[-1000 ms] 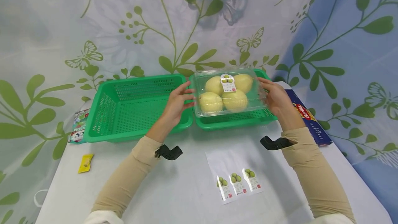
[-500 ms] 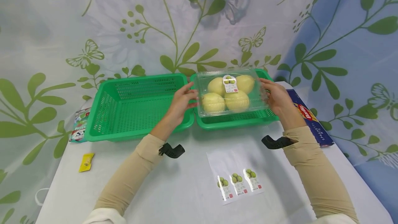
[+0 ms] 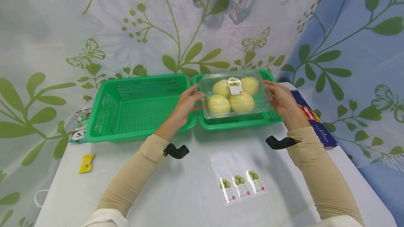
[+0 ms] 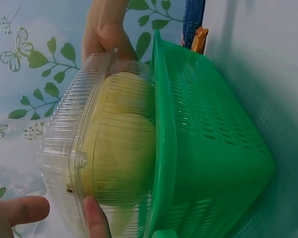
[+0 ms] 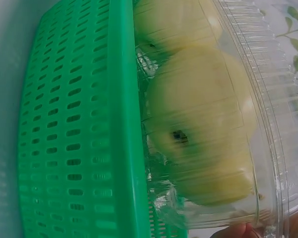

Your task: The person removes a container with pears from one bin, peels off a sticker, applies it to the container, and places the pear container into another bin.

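A clear plastic fruit box with several pale yellow fruits inside is held over the right green basket. Its lid bears a white label with a fruit picture. My left hand holds the box's left end. In the left wrist view one of its fingers touches the side near the lid seam, and the thumb tip lies close to the lid. At the opposite end my right hand grips the box; in the right wrist view only its fingertips show below the rim.
A second green basket stands on the left. Flat on the white table lies a sheet with three fruit stickers. A small yellow packet and a teal snack bag are at far left. A blue spaghetti box lies at right.
The fruit box has shifted slightly to the right and a little lower over the right basket. My left hand has moved right along with it; my right hand has hardly moved.
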